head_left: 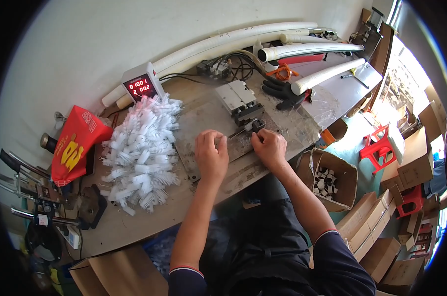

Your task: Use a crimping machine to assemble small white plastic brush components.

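- Left hand (211,153) curls its fingers on the metal plate (204,121).
- Right hand (269,146) pinches a thin rod (237,132), whose long axis slants up-right toward the small press (244,104).

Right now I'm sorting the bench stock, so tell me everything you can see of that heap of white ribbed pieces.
The heap of white ribbed pieces lies loose on the workbench, to the left of the person's left hand. They look like short plastic comb-like strips, tangled at all angles. The heap reaches from the counter box down toward the bench's near edge. Neither hand touches it.
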Action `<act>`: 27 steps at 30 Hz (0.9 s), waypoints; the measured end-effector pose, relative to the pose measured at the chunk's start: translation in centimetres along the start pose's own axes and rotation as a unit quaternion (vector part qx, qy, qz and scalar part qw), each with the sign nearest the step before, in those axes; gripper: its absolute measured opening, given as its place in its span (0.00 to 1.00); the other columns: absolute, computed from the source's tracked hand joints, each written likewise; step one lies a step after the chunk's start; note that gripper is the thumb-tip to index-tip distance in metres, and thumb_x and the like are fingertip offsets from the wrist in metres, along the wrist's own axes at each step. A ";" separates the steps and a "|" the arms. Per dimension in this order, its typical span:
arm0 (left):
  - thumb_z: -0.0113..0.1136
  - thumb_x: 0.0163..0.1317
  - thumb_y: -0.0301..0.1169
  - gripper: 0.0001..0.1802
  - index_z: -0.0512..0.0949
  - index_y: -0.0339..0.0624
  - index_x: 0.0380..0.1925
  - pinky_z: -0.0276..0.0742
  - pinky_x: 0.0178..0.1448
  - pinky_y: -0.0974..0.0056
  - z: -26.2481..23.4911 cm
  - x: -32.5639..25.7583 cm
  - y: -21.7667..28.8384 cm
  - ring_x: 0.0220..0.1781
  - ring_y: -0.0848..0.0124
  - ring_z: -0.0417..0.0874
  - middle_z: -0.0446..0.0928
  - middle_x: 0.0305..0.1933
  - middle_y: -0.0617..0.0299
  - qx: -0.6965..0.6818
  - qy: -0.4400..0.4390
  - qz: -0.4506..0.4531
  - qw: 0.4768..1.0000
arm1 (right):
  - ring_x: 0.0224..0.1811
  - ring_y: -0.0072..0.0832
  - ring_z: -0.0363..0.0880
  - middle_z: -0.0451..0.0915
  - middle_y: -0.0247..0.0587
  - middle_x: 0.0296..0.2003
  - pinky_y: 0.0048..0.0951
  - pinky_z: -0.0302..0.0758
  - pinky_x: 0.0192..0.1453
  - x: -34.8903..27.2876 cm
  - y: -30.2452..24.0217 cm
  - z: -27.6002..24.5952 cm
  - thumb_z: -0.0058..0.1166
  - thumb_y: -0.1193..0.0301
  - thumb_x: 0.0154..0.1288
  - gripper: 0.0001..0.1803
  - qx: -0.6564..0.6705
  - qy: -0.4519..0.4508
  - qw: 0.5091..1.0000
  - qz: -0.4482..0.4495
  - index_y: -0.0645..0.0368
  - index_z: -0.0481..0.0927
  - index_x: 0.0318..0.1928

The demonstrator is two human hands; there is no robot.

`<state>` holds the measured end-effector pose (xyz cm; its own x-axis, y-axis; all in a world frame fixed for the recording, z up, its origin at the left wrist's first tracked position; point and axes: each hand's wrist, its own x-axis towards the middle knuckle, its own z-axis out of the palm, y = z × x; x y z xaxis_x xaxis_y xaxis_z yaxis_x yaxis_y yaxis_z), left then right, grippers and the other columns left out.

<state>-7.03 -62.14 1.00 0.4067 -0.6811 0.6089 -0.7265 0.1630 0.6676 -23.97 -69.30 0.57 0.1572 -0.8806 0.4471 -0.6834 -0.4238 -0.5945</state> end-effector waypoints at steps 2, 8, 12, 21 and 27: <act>0.69 0.62 0.27 0.08 0.78 0.41 0.37 0.77 0.55 0.53 0.2 -0.1 -0.1 0.52 0.54 0.81 0.80 0.47 0.56 0.009 -0.005 0.016 1.000 | 0.33 0.50 0.83 0.82 0.49 0.26 0.48 0.78 0.39 -0.1 -0.1 -0.1 0.61 0.60 0.63 0.17 0.005 0.002 1.000 0.002 0.60 0.79 0.23; 0.69 0.61 0.27 0.10 0.77 0.43 0.39 0.76 0.53 0.51 0.6 -0.1 0.6 0.48 0.53 0.80 0.81 0.43 0.57 0.044 -0.066 0.059 0.995 | 0.30 0.50 0.84 0.82 0.50 0.24 0.44 0.78 0.36 -0.1 0.2 -0.1 0.63 0.60 0.62 0.15 0.010 0.017 1.000 0.005 0.59 0.83 0.26; 0.67 0.62 0.26 0.10 0.78 0.43 0.41 0.76 0.53 0.52 1.0 0.0 0.8 0.47 0.54 0.80 0.82 0.40 0.57 0.072 -0.096 0.099 0.988 | 0.33 0.50 0.84 0.82 0.49 0.26 0.47 0.78 0.39 -0.1 -0.1 -0.3 0.61 0.59 0.63 0.18 0.016 0.003 1.000 0.023 0.59 0.81 0.24; 0.66 0.63 0.23 0.07 0.81 0.44 0.41 0.78 0.49 0.54 1.6 -0.1 0.6 0.44 0.55 0.82 0.82 0.39 0.58 0.096 -0.049 0.127 0.986 | 0.33 0.50 0.84 0.83 0.49 0.27 0.46 0.78 0.38 0.0 0.1 -0.4 0.62 0.59 0.63 0.17 0.042 0.015 0.998 0.040 0.59 0.83 0.26; 0.63 0.65 0.23 0.05 0.80 0.44 0.40 0.77 0.47 0.52 0.4 -0.5 0.4 0.43 0.53 0.80 0.81 0.39 0.56 0.067 0.018 0.090 0.994 | 0.32 0.43 0.85 0.84 0.47 0.27 0.39 0.79 0.39 -0.2 0.5 -0.7 0.62 0.62 0.63 0.12 0.146 0.022 0.985 0.086 0.59 0.86 0.32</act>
<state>-7.76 -61.98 0.83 0.2811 -0.6238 0.7293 -0.8553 0.1819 0.4852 -24.90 -69.22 0.67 0.0208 -0.9374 0.3477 -0.4626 -0.3173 -0.8278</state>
